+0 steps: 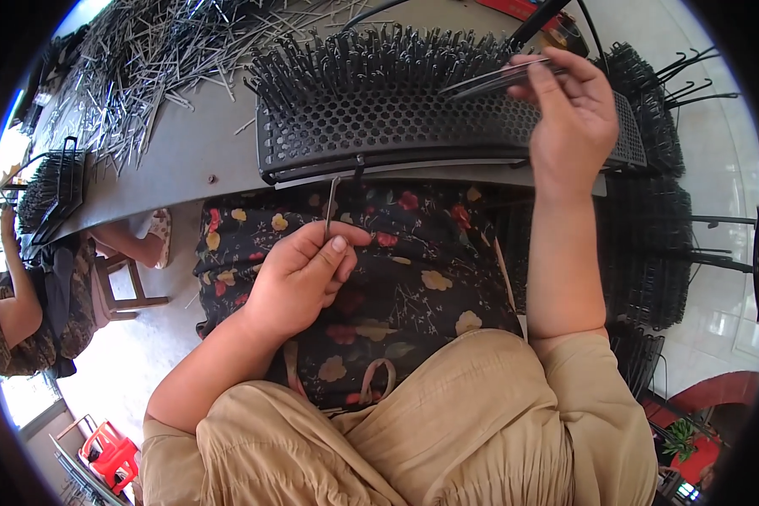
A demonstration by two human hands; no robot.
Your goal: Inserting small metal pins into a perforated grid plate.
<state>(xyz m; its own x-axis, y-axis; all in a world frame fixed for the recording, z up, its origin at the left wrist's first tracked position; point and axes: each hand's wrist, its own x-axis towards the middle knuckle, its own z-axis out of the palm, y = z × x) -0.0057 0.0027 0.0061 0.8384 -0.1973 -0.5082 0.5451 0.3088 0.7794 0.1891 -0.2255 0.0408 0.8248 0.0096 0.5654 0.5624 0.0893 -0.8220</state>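
My left hand (299,274) is closed on a thin metal rod (332,201), which stands up from between thumb and fingers, just short of the table's near edge. My right hand (575,114) is raised over the right end of a black perforated metal rack (396,126). Its thumb and fingers pinch several thin metal rods (491,83) that point left and are slightly blurred. Packed upright along the back of the rack stand many dark rods (379,63) with bent tips.
A big heap of loose silvery rods (164,76) lies on the grey table (202,156) at far left. Dark stacked wire goods (641,253) fill the right side. At left another person (38,295) sits beside a similar rack (55,190). A flowered apron (413,253) covers my lap.
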